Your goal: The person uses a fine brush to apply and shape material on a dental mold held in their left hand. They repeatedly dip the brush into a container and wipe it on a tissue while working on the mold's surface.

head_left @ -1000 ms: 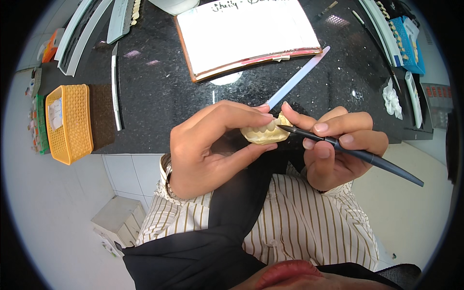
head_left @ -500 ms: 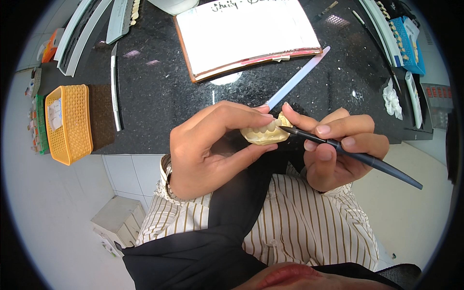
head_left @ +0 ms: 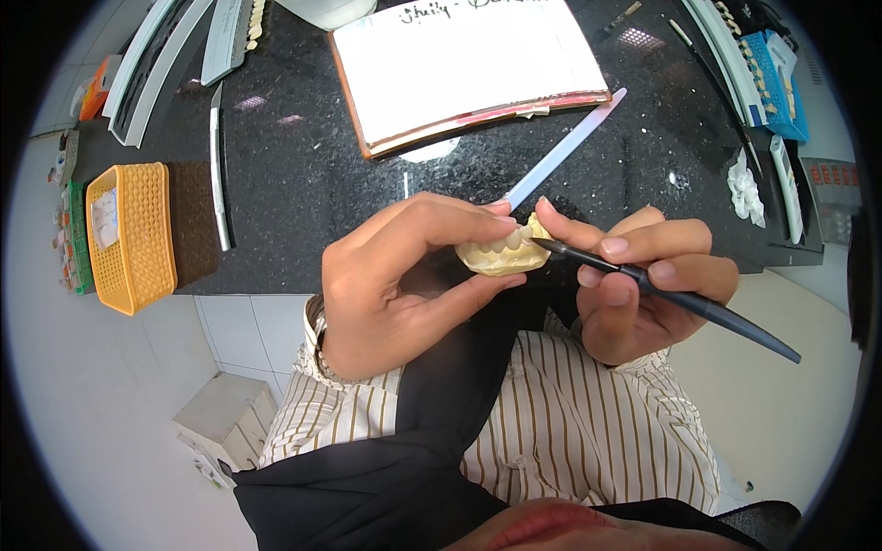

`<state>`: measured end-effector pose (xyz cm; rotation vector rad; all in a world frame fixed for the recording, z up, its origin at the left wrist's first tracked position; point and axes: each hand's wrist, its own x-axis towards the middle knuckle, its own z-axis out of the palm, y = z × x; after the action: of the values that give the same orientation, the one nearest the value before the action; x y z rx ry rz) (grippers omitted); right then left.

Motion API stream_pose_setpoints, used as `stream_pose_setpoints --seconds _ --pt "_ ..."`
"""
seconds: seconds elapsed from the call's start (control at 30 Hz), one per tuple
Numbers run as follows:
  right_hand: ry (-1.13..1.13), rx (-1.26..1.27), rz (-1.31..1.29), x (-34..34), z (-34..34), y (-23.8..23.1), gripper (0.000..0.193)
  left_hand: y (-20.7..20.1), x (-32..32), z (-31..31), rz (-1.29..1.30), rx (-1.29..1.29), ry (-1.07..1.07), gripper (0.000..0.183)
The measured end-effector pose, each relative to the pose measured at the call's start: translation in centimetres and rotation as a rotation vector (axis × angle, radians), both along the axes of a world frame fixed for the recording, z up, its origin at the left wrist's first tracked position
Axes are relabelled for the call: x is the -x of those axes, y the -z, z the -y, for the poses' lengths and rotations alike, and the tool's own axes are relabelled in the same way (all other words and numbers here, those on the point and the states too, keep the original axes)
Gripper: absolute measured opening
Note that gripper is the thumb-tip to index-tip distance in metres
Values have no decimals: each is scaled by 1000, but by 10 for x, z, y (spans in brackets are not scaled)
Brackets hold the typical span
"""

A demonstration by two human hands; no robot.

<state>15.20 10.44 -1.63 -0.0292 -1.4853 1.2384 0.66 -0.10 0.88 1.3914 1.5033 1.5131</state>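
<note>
A pale yellow dental cast [head_left: 499, 263] with a row of whitish teeth is pinched between the thumb and fingers of my left hand [head_left: 395, 285]. My right hand [head_left: 657, 285] grips a dark fine-tipped brush [head_left: 707, 312] like a pen. Its pointed tip meets the teeth near the right side of the cast, and I cannot tell whether it presses on them. My right index finger reaches to the cast's far right edge. Part of the cast is covered by my left fingers. Just beyond my hands lies a light blue flat stick [head_left: 565, 151].
A notebook [head_left: 478, 73] lies open on the black speckled worktop [head_left: 285, 184]. At left stand a yellow basket [head_left: 152, 243] and a thin metal strip [head_left: 219, 174]. To the right are crumpled tissue [head_left: 745, 188], a long thin brush [head_left: 721, 83] and a blue basket [head_left: 790, 119].
</note>
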Motion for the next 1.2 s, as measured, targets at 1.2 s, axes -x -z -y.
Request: stream_pose_setpoints --seconds 1.2 --pt "997 195 267 -163 -76 3 14 3 -20 -1 174 29 -75 29"
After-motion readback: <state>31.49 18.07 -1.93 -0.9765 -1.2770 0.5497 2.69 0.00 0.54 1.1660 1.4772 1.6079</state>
